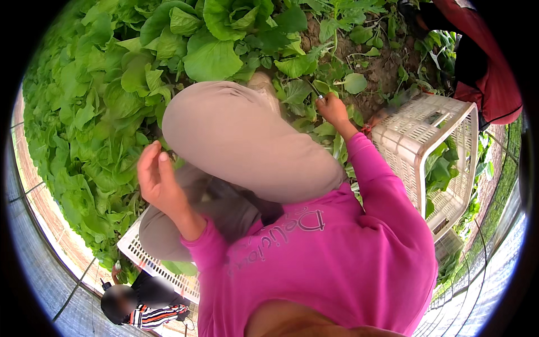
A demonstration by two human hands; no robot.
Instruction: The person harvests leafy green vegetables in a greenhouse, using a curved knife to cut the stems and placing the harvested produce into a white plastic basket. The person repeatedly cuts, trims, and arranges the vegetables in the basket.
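Observation:
My left hand (158, 179) is raised at the left, beside my bent knee, with its fingers apart and nothing in it. Leafy green vegetable plants (101, 126) grow just beyond it. My right hand (332, 110) is closed low over the plants on the other side of my knee, around the handle of a thin metal tool (321, 97) that looks like a knife; its far end is lost among the leaves. A broad-leafed head (214, 50) stands at the top middle. Cut or trampled leaves (355, 83) lie on brown soil near my right hand.
A white plastic crate (421, 147) rests on its side at the right, with green leaves inside. Another white crate (147, 257) is behind my leg at the lower left. A person in dark and red clothing (484, 63) is at the upper right; another person (145, 303) is at the lower left.

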